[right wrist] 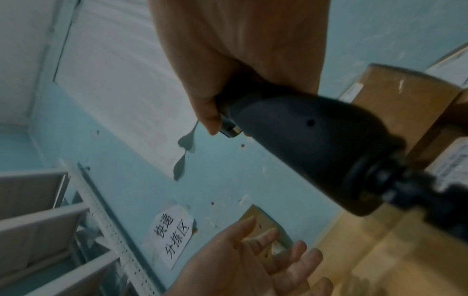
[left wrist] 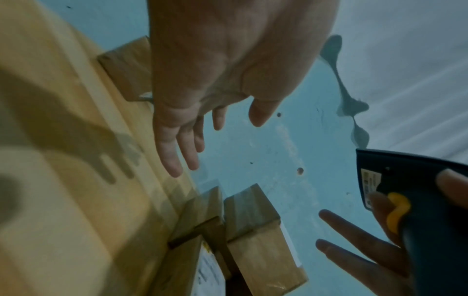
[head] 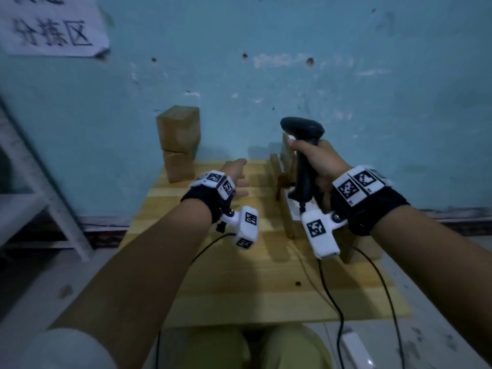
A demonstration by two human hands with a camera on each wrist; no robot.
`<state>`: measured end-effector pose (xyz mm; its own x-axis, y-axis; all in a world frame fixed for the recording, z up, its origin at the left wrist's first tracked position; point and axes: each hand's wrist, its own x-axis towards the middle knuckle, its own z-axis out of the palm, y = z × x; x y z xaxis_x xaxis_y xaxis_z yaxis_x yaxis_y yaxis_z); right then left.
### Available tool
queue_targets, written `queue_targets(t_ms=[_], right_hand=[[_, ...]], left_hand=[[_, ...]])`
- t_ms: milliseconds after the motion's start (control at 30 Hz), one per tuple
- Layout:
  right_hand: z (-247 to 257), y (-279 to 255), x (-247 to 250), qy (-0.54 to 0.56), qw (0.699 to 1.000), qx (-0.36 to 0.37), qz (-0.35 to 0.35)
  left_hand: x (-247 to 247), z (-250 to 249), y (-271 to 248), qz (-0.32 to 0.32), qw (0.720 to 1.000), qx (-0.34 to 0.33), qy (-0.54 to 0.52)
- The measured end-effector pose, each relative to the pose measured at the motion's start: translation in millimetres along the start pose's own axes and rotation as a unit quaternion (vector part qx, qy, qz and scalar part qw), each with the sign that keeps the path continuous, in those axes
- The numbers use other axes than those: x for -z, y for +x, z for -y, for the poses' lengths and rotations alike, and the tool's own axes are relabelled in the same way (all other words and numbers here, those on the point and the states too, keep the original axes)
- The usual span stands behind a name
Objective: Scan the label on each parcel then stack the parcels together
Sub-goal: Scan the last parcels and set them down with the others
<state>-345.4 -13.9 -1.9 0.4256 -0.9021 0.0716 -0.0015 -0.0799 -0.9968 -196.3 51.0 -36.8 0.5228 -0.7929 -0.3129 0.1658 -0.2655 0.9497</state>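
Note:
Two brown parcels (head: pixel 179 139) stand stacked at the back left of the wooden table (head: pixel 239 283), against the blue wall. More parcels (head: pixel 288 206) with white labels lie along the table's right side, partly hidden behind my right arm. My right hand (head: pixel 316 161) grips a black handheld scanner (head: pixel 303 145) above them, its head toward the wall. My left hand (head: pixel 237 177) hovers open over the table's middle, between the stack and the right-hand parcels, holding nothing. The left wrist view shows straight fingers (left wrist: pixel 177 144) and the labelled parcels (left wrist: pixel 255 236).
The scanner's black cable (head: pixel 332 302) runs over the table's front edge to the floor. A white shelf frame (head: pixel 40 198) stands at the left. A paper sign (head: pixel 53 25) hangs on the wall. My knees (head: pixel 247 347) are under the table's front.

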Motion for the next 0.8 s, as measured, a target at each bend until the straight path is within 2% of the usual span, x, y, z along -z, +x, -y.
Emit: queue_targets(t_ms=[267, 433, 533, 700, 800], right_hand=[[-38, -2, -68, -0.08, 0.992, -0.068, 0.075], [-78, 18, -77, -0.115, 0.974, -0.171, 0.094], [-98, 32, -80, -0.087, 0.965, -0.229, 0.096], [-122, 49, -86, -0.076, 0.953, -0.274, 0.108], [-125, 56, -88, -0.074, 0.947, -0.294, 0.108]], left_hand=[[79, 51, -13, -0.023, 0.998, 0.055, -0.001], [108, 58, 3, -0.094, 0.995, 0.028, 0.002], [113, 51, 19, -0.12, 0.992, 0.026, 0.003], [116, 39, 49, -0.131, 0.991, -0.014, 0.03], [118, 36, 60, -0.135, 0.982, -0.07, 0.113]])
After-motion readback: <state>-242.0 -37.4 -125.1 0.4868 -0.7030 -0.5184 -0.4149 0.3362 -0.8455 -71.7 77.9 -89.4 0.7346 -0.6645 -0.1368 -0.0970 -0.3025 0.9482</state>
